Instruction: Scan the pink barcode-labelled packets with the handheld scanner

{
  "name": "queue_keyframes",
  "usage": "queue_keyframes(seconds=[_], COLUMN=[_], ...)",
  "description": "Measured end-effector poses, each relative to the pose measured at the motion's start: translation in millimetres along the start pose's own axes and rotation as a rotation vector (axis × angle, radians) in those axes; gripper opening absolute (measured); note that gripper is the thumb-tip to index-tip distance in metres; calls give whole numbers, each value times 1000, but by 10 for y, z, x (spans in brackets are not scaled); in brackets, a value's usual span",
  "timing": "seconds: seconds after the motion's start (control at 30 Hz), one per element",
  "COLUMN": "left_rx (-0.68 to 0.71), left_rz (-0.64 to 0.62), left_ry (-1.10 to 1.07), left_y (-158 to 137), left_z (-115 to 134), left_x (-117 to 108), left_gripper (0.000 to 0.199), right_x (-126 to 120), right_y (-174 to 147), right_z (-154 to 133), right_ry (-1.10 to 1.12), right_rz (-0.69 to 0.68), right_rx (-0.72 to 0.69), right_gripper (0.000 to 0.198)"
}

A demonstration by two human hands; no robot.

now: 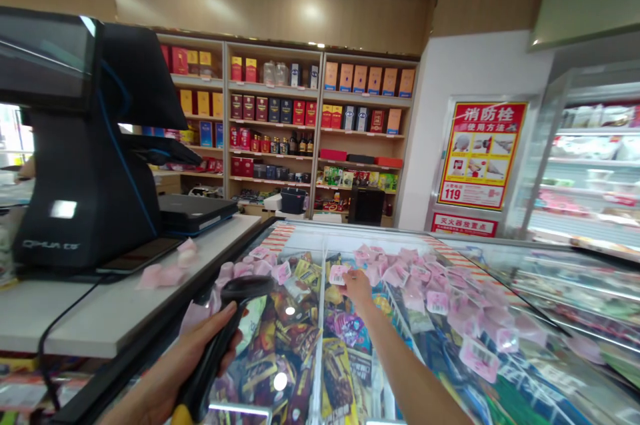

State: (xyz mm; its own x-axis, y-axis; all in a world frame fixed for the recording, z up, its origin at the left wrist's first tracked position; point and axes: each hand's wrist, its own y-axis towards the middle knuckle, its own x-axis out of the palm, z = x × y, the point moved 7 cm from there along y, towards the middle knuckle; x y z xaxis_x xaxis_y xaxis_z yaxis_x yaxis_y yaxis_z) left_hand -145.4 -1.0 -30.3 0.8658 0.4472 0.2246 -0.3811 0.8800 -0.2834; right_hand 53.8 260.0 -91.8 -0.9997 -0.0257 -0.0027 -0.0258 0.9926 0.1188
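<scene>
Far left I see the POS terminal (75, 145) on the white counter (100, 312), w/ a few loose pink tags (167, 273) lying by its base. My left hand (185, 358) is low at the counter edge, fingers wrapped tight round the handle of the black barcode scanner (235, 318); its head points fwd and slightly right, over the freezer lid. Mid-frame, my right hand (357, 285) is stretched out over the glass freezer lid (500, 258), fingertips pinched on one pink price tag (338, 274) w/ a printed code, held just off the glass. More pink tags (430, 285) lie scattered on the lid to its right; ice-cream packs (300, 345) show under the glass. Far right is an upright chiller (590, 165), and a fire-hose poster (481, 155) is on the back wall.

My read: step in hand is picking up a tag for scanning. Next move, I judge, needs tag and scanner head brought together, code facing the scanner window, tag held flat.
</scene>
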Motion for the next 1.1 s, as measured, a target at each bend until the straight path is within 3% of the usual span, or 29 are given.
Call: queue_keyframes(seconds=[0.13, 0.27, 0.4, 0.5, 0.63, 0.7, 0.77, 0.83, 0.9, 1.0, 1.1], left_rx=[33, 29, -1, -18, -26, -36, -47, -53, -52, -54, -47], left_rz=[60, 41, 24, -9, -10, -35, -60, -64, -70, -123, -201], left_ry=[-21, -50, -45, -42, -37, -30, -21, 0, 22, 30, 27], left_y=[-56, -84, -62, -44, -24, -19, -22, -35, -51, -66, -58], left_z=[54, 51, 4, -34, -69, -80, -85, -86, -86, -104, -124], left_x=[-103, -51, 19, 68, 103, 160, 236, 305, 371, 479, 608], left_gripper=[24, 21, 24, 26, 27, 27, 27, 28, 28, 27, 29], right_x=[457, 873, 992, 720, -14, -334, -523, -599, -591, -664, -835], right_y=[-17, -128, -199, -124, 41, 58, 75, 90, 86, 77, 94], right_z=[-23, -80, -124, -208, -438, -608, -620, -554, -500, -455, -262], right_ry=[95, 119, 54, -44, -209, -561, -834, -956, -931, -624, -90], right_rz=[-69, -161, -182, -111, 68, 193, 238, 205, 135, 131, 157], right_rx=[75, 103, 77, 8, -169, -354, -381, -367, -412, -426, -170], right_gripper=[8, 8, 13, 14, 24, 26, 25, 24, 25, 24, 27])
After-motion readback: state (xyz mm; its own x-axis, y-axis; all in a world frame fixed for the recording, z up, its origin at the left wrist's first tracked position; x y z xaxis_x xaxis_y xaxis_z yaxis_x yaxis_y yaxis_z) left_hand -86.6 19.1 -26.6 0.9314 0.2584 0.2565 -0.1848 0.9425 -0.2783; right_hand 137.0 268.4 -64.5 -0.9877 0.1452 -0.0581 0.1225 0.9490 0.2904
